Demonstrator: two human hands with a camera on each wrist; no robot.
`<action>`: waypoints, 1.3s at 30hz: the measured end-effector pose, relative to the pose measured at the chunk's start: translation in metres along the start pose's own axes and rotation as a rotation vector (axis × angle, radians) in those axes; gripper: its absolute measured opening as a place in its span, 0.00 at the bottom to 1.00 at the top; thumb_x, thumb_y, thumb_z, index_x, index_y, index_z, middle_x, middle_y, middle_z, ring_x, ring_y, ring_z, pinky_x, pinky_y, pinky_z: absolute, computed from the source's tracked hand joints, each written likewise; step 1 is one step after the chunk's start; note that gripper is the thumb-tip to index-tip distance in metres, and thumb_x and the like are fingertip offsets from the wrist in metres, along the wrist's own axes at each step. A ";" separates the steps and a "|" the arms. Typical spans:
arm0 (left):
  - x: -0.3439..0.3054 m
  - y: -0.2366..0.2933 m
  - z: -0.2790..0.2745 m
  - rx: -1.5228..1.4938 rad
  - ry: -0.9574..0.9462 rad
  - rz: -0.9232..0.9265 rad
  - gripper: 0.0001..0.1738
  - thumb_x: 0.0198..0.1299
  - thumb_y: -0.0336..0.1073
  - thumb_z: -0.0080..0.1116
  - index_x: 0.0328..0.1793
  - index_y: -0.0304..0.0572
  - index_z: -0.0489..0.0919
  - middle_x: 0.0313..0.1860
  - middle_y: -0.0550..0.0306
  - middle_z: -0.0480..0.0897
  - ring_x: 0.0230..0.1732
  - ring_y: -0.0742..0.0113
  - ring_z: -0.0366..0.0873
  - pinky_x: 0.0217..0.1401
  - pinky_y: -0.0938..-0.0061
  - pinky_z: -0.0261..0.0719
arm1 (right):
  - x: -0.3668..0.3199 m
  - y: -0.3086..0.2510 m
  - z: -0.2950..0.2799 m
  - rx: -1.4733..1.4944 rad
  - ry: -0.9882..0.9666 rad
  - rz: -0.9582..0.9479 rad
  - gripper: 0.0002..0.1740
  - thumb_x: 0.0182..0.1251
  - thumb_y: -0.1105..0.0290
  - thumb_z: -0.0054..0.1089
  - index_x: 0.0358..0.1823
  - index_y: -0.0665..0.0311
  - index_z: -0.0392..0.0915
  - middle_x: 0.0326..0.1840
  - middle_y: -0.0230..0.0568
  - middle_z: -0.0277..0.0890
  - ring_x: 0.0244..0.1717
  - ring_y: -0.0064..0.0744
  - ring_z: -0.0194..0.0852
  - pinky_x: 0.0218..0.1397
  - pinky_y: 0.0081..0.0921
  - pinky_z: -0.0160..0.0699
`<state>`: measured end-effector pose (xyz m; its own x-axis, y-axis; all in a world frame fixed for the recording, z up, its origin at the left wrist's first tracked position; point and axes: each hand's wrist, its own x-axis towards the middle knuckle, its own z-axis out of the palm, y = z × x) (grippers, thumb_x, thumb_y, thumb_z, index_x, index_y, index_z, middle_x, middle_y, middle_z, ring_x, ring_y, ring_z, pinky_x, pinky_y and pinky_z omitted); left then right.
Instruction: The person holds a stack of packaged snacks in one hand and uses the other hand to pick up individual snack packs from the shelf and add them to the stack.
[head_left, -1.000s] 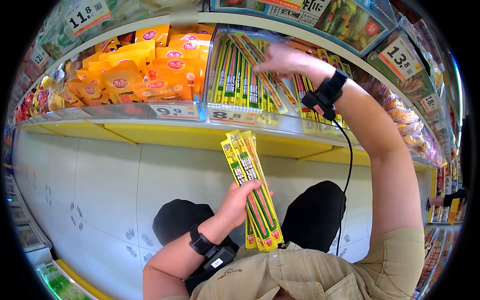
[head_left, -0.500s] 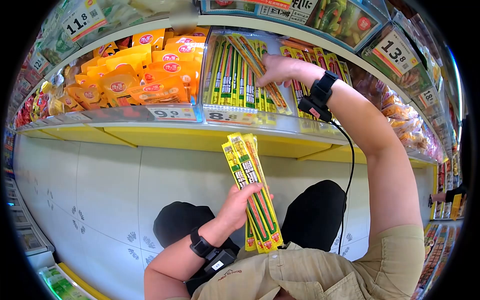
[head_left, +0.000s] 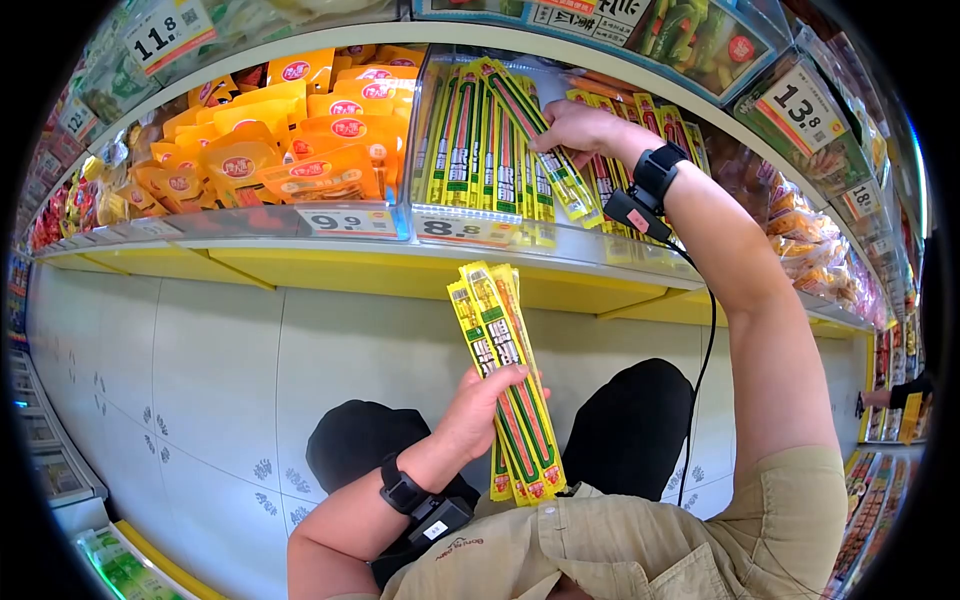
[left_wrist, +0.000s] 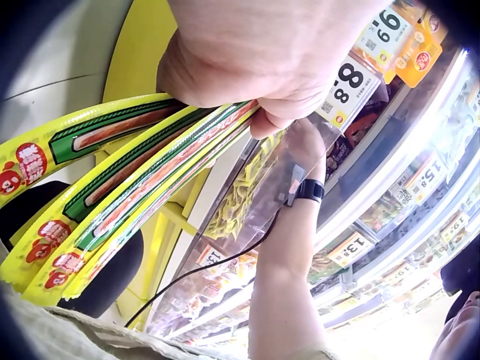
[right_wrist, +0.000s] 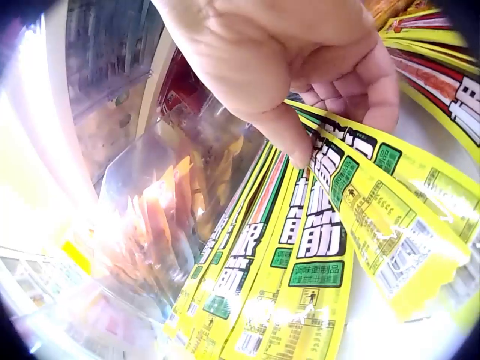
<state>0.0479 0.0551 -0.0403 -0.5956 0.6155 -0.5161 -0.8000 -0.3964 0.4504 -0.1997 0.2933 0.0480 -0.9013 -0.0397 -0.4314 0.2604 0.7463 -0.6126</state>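
Note:
My left hand [head_left: 478,408] grips a fanned bundle of long yellow packets [head_left: 520,420] in front of my body; the left wrist view shows their ends [left_wrist: 97,217] below the fingers. Over the shelf bin, my right hand [head_left: 580,130] pinches slanting yellow-green packets [head_left: 562,182] lying across the upright row [head_left: 470,150]. In the right wrist view, the thumb of my right hand [right_wrist: 300,82] lies on those packets [right_wrist: 390,217], with the fingers curled behind. More packets [right_wrist: 247,285] stand beside them in the bin.
Orange pouches [head_left: 240,160] fill the compartment left of the bin. Red-and-yellow packets [head_left: 660,120] lie to its right. A clear shelf front with price tags [head_left: 345,222] runs along the edge. A cable [head_left: 708,350] hangs from my right wrist. Another person's arm [head_left: 885,398] shows far right.
My right hand has shifted among the slanting packets and now pinches them; the ones on top show their green printed side instead of the orange-brown one. My left hand has barely moved.

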 end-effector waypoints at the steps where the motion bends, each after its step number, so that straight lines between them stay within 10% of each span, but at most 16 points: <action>1: 0.000 0.000 -0.001 -0.002 -0.001 -0.003 0.14 0.61 0.34 0.53 0.51 0.38 0.71 0.41 0.52 0.78 0.44 0.57 0.81 0.48 0.63 0.82 | 0.001 0.001 -0.002 0.092 -0.022 -0.017 0.17 0.56 0.64 0.66 0.41 0.69 0.77 0.34 0.39 0.79 0.32 0.30 0.81 0.29 0.27 0.82; 13: 0.003 0.001 0.003 0.007 0.038 -0.014 0.12 0.60 0.35 0.54 0.47 0.36 0.73 0.39 0.53 0.79 0.43 0.59 0.82 0.45 0.65 0.82 | 0.016 -0.045 0.030 0.648 -0.069 -0.130 0.15 0.60 0.68 0.65 0.41 0.70 0.71 0.34 0.43 0.79 0.31 0.29 0.81 0.34 0.25 0.86; 26: 0.006 0.002 0.000 0.010 0.021 -0.009 0.14 0.60 0.34 0.54 0.50 0.37 0.70 0.41 0.51 0.78 0.45 0.56 0.81 0.49 0.62 0.81 | 0.024 -0.033 0.028 0.253 -0.082 -0.053 0.17 0.59 0.66 0.66 0.31 0.78 0.75 0.23 0.44 0.78 0.19 0.29 0.80 0.18 0.20 0.82; 32: 0.009 0.003 -0.004 -0.043 0.047 -0.041 0.16 0.60 0.37 0.51 0.50 0.34 0.70 0.42 0.49 0.77 0.47 0.54 0.80 0.50 0.61 0.80 | 0.014 -0.044 0.015 -0.066 0.111 -0.226 0.18 0.63 0.55 0.61 0.28 0.65 0.73 0.19 0.32 0.73 0.14 0.20 0.72 0.15 0.16 0.71; 39: 0.011 0.005 -0.011 -0.093 -0.061 -0.012 0.18 0.61 0.36 0.51 0.55 0.33 0.71 0.45 0.51 0.78 0.48 0.56 0.80 0.53 0.62 0.79 | -0.139 -0.083 0.040 0.028 -0.460 -0.418 0.14 0.64 0.60 0.58 0.31 0.64 0.72 0.18 0.32 0.72 0.16 0.19 0.71 0.17 0.18 0.67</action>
<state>0.0366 0.0523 -0.0511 -0.5827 0.6598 -0.4745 -0.8120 -0.4486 0.3735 -0.0827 0.2108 0.1321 -0.6889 -0.6116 -0.3891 -0.0676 0.5887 -0.8055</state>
